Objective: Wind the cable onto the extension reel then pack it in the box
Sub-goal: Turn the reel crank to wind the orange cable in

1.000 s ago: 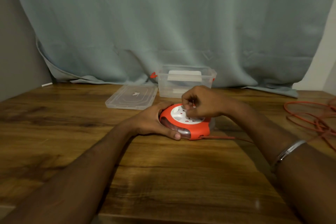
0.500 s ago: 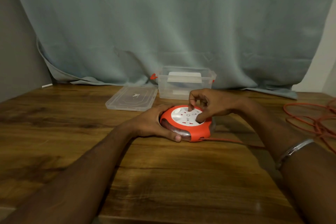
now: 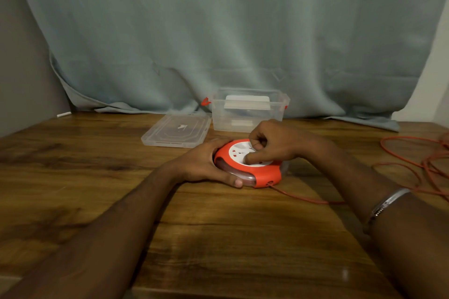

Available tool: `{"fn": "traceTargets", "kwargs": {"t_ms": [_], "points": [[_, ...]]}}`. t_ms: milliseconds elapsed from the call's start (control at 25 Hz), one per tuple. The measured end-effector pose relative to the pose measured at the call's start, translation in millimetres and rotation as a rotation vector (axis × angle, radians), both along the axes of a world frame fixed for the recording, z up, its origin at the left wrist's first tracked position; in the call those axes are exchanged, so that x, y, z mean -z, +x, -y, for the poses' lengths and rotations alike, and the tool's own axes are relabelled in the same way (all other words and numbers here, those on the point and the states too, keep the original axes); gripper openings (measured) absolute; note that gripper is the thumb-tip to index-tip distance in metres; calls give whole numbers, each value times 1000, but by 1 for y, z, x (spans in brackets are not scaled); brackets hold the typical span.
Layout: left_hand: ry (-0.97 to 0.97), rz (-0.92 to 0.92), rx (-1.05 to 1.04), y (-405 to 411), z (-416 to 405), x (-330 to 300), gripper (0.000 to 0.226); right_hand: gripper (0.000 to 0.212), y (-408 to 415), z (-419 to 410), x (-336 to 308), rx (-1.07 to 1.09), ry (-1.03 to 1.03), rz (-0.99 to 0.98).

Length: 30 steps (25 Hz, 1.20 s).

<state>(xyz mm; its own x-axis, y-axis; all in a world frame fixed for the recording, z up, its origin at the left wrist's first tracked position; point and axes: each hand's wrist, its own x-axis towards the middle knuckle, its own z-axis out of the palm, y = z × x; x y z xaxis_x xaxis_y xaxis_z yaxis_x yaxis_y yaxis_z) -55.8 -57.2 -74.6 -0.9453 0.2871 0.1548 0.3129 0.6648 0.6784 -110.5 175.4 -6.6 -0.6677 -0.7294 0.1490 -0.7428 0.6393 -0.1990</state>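
A round orange extension reel (image 3: 262, 176) with a white socket face lies flat on the wooden table (image 3: 218, 238). My left hand (image 3: 206, 165) grips its left rim, thumb along the clear lower edge. On top of the white face rests my right hand (image 3: 269, 143), fingers curled and pressing on the face; whatever they hold is hidden. A thin orange cable (image 3: 306, 198) leaves the reel's front right and runs to loose loops (image 3: 418, 160) at the right. Behind the reel stands a clear plastic box (image 3: 247, 114) with no lid on.
The box's clear lid (image 3: 176, 130) lies flat to the left of the box. A grey-green curtain (image 3: 218, 31) hangs behind the table. A small white stick (image 3: 63, 114) lies at the far left corner. My right wrist wears a metal bangle (image 3: 386, 204).
My right hand has circled on the reel's white face, from curled, to fingers spread, to curled again. The left hand kept its hold on the rim. The cable near the reel has shifted slightly.
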Motion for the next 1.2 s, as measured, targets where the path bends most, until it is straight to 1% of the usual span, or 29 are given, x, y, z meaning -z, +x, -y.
{"fn": "traceTargets", "kwargs": {"t_ms": [120, 200, 280, 360, 400, 520, 640, 760, 1000, 1080, 1200], "points": [[8, -14, 13, 1, 0, 0, 120, 51, 1, 8, 4, 2, -4, -49], [6, -9, 22, 2, 0, 0, 121, 50, 2, 12, 5, -8, -10, -80], [11, 1, 25, 2, -1, -1, 122, 40, 2, 11, 2, -38, -36, -87], [13, 9, 26, 3, -2, -2, 124, 19, 2, 7, -2, -77, -80, -31], [8, 14, 23, 3, -2, -2, 126, 17, 1, 4, -5, -97, -96, 5], [-24, 24, 4, 4, -1, -3, 132, 39, -4, -5, -10, -91, -90, 87], [-40, 37, -9, 3, -1, -3, 130, 50, -12, -13, -11, -53, -46, 196], [-53, 45, -18, 1, 0, -2, 132, 52, -16, -16, -10, -47, -47, 236], [-46, 41, -30, -4, 4, 3, 134, 53, -10, -19, -11, -17, -84, 209], [-25, 39, -27, -3, 3, 3, 130, 48, -6, -16, -9, -19, -71, 177], [5, 53, -25, 0, 1, 1, 101, 37, -3, -9, -6, -18, -29, 82]]}}
